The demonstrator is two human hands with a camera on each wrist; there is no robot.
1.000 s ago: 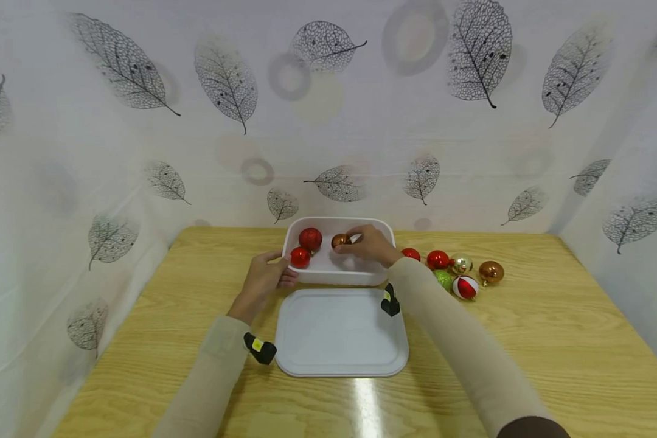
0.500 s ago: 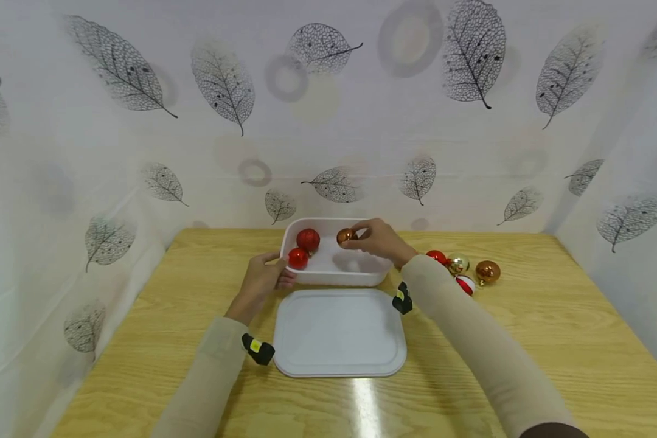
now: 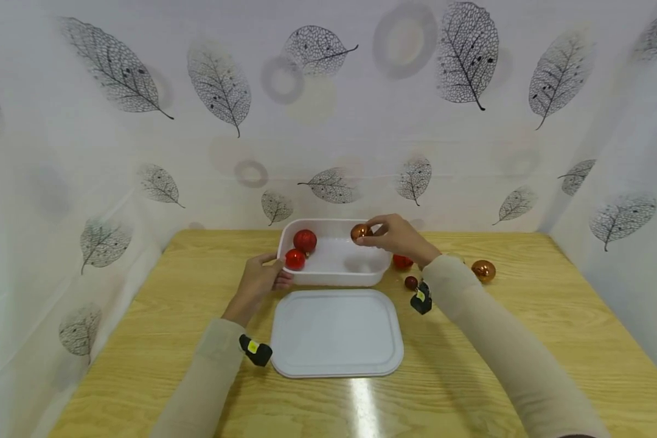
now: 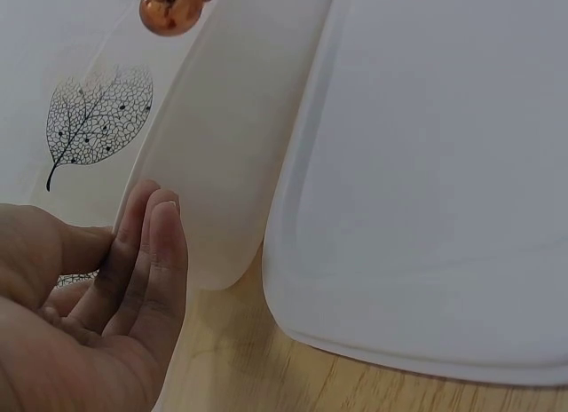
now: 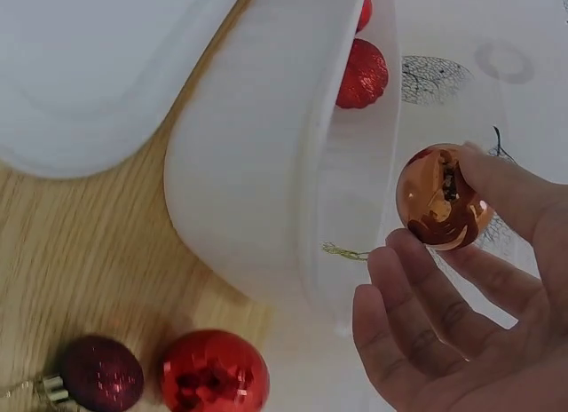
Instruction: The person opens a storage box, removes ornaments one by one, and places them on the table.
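A white plastic box (image 3: 328, 278) stands near the back of the table. My left hand (image 3: 255, 281) grips its left front corner, thumb at the rim and fingers on the outside, as the left wrist view shows. Inside, at the left end, lie a textured red bauble (image 3: 305, 241) and a shiny red bauble (image 3: 294, 260). Over the box's right end, my right hand (image 3: 398, 236) pinches a shiny copper bauble (image 5: 441, 197) between thumb and fingers. In the right wrist view a strand of gold thread (image 5: 344, 252) shows close to the fingertips.
In front of the box lies a white lid (image 3: 336, 333). Right of the box are a red bauble (image 5: 214, 373), a small dark red bauble (image 5: 102, 374) and another copper bauble (image 3: 483, 271). My right forearm hides other baubles. A leaf-printed curtain (image 3: 208, 121) hangs behind.
My right hand has moved right and slightly up with the copper bauble, toward the box's right end. The left hand keeps its grip on the box. The head view has shifted slightly.
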